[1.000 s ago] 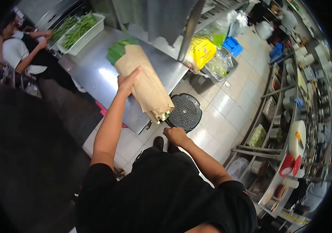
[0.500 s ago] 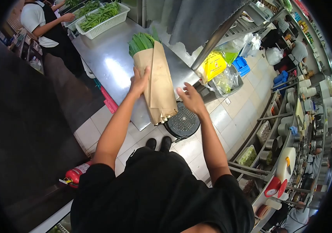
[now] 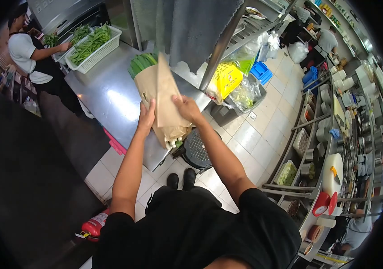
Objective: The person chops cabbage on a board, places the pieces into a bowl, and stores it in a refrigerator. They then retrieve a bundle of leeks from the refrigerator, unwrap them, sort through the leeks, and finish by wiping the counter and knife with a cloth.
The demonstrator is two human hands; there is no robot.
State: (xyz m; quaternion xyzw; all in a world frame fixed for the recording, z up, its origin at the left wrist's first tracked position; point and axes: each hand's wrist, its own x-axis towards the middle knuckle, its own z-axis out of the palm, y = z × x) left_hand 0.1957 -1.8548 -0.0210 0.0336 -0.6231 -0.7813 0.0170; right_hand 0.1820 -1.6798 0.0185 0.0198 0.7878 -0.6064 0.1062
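Note:
A bundle of long green leaves (image 3: 141,64) with pale stem ends (image 3: 172,143) lies in brown paper (image 3: 161,94) on the steel table (image 3: 104,89). At the bundle's left side, my left hand (image 3: 147,117) grips the paper, its thumb on top and the other fingers partly hidden. My right hand (image 3: 188,109) is closed on the paper's right edge, with the fingertips over the overlapping flap. The leaves stick out at the far end, and the stems show at the end nearest me.
White baskets of green vegetables (image 3: 92,56) stand at the table's far left, beside a co-worker (image 3: 23,51). Right of the table are a grey bin (image 3: 227,115) with plastic bags and a round black perforated stool (image 3: 197,148). A fire extinguisher (image 3: 95,225) stands lower left.
My right hand has moved from open beside the bundle to gripping the paper. The flap's upper end now stands more raised. The whole view has shifted, with the table further left.

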